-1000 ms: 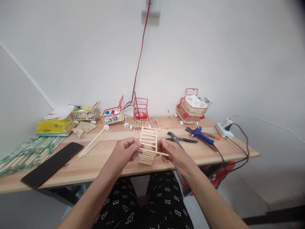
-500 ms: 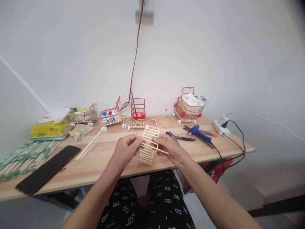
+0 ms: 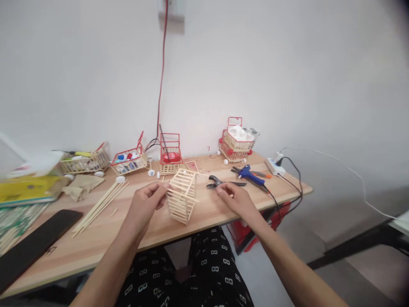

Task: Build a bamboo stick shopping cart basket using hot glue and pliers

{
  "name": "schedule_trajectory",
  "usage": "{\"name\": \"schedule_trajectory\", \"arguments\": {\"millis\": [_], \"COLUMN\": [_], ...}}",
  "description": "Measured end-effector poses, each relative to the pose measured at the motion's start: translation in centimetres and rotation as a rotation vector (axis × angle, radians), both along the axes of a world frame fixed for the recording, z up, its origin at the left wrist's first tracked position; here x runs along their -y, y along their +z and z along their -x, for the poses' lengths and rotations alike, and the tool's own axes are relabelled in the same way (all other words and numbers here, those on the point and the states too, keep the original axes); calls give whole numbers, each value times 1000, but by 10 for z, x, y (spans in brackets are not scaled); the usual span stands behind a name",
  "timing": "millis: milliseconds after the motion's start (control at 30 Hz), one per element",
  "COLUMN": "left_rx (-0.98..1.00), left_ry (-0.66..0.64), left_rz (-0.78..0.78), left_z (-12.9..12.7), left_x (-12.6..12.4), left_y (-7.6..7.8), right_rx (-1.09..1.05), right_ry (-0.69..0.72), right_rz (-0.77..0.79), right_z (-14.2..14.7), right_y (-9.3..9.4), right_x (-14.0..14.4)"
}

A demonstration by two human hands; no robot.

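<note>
A small slatted basket of bare wooden sticks stands tilted over the front of the wooden table. At its left edge, my left hand is closed, thumb and forefinger pinching a stick end of the frame. My right hand is off the basket, just in front of the dark-handled pliers. Its fingers are loosely curled with a gap by the thumb, and I see nothing in them. Whether it touches the pliers, I cannot tell.
Several finished stick carts with red trim, one a red-handled cart, line the wall. Loose sticks and a black phone-like slab lie left. A blue glue gun and a power strip with cables are right.
My right hand has let go of the basket and moved right to the pliers. The left hand still holds the basket. The view has turned right.
</note>
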State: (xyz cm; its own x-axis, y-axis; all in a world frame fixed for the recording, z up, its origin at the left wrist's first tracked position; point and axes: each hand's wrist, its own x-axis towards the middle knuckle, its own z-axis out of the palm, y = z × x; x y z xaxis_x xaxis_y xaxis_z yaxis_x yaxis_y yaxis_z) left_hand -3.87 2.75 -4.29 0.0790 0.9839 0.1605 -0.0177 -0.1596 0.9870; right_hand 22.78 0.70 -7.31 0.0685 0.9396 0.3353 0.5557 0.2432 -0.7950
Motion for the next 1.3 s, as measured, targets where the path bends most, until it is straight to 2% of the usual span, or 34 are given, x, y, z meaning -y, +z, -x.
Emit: {"name": "schedule_trajectory", "arguments": {"millis": [100,233,433,500,567,667,767,967,1100,1167,1300], "left_rx": [65,126,145,135,114,94,117,186,169,163,126], "left_ry": [15,13,49,58,72,98,113,55,40,22,18], "left_rz": [-6,-7,-35,-50,-73,-108,-137,-137,-153,-162,-191], "left_z": [7,17,29,32,34,34,32,24,19,16,9], "left_x": [-6,-15,-23,-25,-25,-24,-22,-17,-12,-10,-4], "left_y": [-3,-3,-10,-14,-18,-21,-22,-20,-21,-22,-23], "right_rx": [224,351,548,639,704,736,775,864,849,748,543], "right_ry": [-220,-342,-241,-299,-414,-540,-563,-552,-579,-612,-661], "right_rz": [-123,-79,-164,-138,-88,-26,73,198,250,235,101], "right_z": [-44,-80,-68,-69,-81,-107,-125,-130,-133,-136,-136], "right_y": [-15,-27,-36,-32,-23,-11,-11,-26,-22,-15,5], "right_x": [-1,-1,-11,-22,-33,-48,-60,-68,-65,-60,-35]}}
